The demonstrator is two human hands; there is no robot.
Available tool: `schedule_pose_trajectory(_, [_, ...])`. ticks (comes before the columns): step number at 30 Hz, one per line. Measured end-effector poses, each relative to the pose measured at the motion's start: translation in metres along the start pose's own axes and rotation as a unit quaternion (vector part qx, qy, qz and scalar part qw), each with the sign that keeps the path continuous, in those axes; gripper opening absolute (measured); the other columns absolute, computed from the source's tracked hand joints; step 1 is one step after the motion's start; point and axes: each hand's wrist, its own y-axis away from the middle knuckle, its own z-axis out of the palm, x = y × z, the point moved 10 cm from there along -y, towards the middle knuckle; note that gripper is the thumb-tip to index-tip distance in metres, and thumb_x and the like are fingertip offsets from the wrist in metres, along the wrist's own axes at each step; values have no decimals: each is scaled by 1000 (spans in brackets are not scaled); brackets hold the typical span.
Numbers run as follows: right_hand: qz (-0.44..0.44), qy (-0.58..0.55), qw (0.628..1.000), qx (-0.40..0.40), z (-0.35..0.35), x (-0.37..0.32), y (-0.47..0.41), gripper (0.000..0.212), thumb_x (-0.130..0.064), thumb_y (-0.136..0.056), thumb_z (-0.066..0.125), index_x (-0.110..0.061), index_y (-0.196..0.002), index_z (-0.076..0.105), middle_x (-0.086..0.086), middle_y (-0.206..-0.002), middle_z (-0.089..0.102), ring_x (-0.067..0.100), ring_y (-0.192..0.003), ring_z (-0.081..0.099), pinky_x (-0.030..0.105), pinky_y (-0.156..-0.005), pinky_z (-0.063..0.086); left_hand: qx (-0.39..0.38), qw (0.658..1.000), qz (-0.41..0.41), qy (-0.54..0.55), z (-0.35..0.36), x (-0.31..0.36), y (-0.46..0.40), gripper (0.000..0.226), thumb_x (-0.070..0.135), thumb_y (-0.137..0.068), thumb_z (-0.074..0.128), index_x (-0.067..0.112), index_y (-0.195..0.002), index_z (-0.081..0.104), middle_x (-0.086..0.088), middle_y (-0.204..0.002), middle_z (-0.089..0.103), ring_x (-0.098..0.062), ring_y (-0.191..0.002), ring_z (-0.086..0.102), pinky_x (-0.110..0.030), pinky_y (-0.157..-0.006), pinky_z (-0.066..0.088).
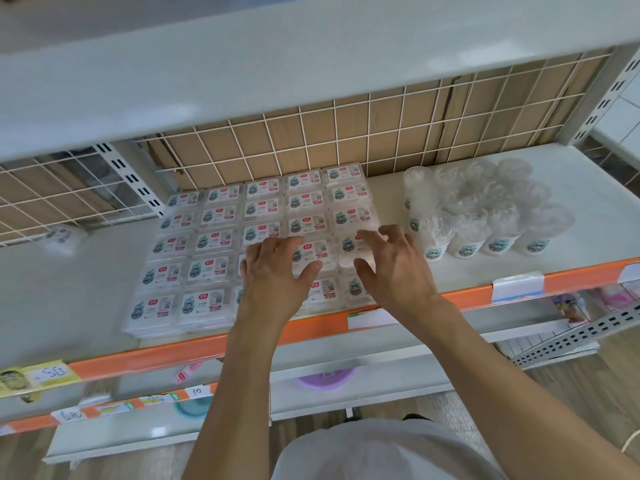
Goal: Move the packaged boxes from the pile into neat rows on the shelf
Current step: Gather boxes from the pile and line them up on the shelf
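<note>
left hand: fingers spread and pretty much straight, lying over the near-middle boxes, thumb pointing right. Not holding anything, though whether the palm actually touches the box tops is hard to say.
right hand: also open, fingers fanned out and a bit bent, over the right end of the grid, thumb pointing left toward the other thumb. Nothing pinched in it.
box between the thumbs: clear pack with a white label, sits flat in the fourth row back to front, right in the gap between both hands.
boxes: clear packs laid flat in a tidy grid, five across, five rows deep as far as I can see, labels up, edges touching. Near row sits just behind the shelf's front edge, far row up against the mesh.
shelf: pale grey, orange strip along the front lip with paper tags on it. Bare patch left of the boxes.
cups: bunch of clear lidded tubs to the right of the grid, near it but apart, standing upright in a loose cluster.
mesh: white wire grid at the back, brown cardboard behind it.
lower shelves: blurry, something purple and round down there, can't tell more.
</note>
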Motion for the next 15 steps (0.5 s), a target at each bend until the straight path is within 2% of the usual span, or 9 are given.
schedule_pose_trajectory(4, [0, 9, 1000, 3, -2, -1, 3, 44, -15, -86, 72, -15, -129, 64, 24, -133, 54, 47, -109, 57, 49, -90, 51, 38, 999, 19, 7, -7, -2, 7, 47, 44, -89, 69, 21, -129, 65, -5, -129, 61, -34, -127, 43, -44, -106, 32])
schedule_pose_trajectory(8, [0, -6, 1000, 3, -6, -7, 6, 45, -22, -87, 70, -14, -131, 62, 23, -136, 52, 46, -115, 53, 48, -96, 46, 49, 999, 12, 16, -10, -10, 13, 45, 46, -87, 68, 19, -122, 69, -6, -123, 64, -36, -122, 50, -47, -104, 35])
schedule_pose_trajectory(10, [-12, -22, 1000, 2, -7, -18, 9, 46, -22, -86, 71, -11, -130, 63, 23, -137, 52, 47, -116, 53, 50, -95, 48, 52, 998, 10, 19, -14, -16, 17, 46, 49, -85, 64, 20, -120, 70, -6, -121, 65, -36, -119, 53, -47, -104, 36])
schedule_pose_trajectory(13, [-39, -41, 998, -1, -8, -37, 15, 47, -23, -84, 74, -9, -128, 64, 24, -133, 56, 48, -113, 56, 53, -92, 51, 54, 998, -1, 17, -21, -24, 23, 41, 43, -88, 71, 20, -121, 69, -5, -123, 65, -35, -118, 54, -46, -101, 38])
schedule_pose_trajectory(15, [-60, -48, 997, -14, -6, -54, 17, 47, -25, -85, 73, -10, -128, 64, 24, -131, 57, 47, -113, 57, 53, -95, 50, 58, 998, -15, 11, -29, -35, 29, 45, 50, -87, 66, 21, -121, 69, -5, -124, 65, -34, -119, 55, -46, -101, 39])
